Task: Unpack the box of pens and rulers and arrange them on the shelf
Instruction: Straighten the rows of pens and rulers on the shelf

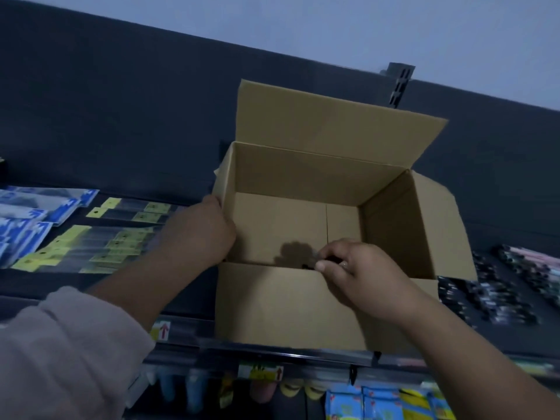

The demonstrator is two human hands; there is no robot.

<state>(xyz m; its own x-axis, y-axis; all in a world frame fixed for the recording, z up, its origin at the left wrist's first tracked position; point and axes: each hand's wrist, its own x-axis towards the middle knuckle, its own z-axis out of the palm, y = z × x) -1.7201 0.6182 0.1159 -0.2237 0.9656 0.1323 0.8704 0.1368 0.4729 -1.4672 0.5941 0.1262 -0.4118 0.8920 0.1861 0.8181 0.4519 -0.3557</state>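
Note:
An open cardboard box [291, 307] stands on the dark shelf [188, 286], flaps up, and the part of its floor I can see is bare. My left hand [197, 234] grips the box's left wall at the rim. My right hand [360, 274] is at the near rim, fingers pinched on a small dark item [309, 265], probably a pen, blurred and mostly hidden. Rulers in clear sleeves with yellow tags [100, 247] lie in rows left of the box. Dark pens [497, 292] lie in rows to its right.
Blue-and-white packets [27, 216] lie at the shelf's far left. A dark back panel [121, 116] rises behind the shelf. Price tags with red arrows [263, 372] sit on the shelf's front rail, and coloured packets [378, 403] hang below.

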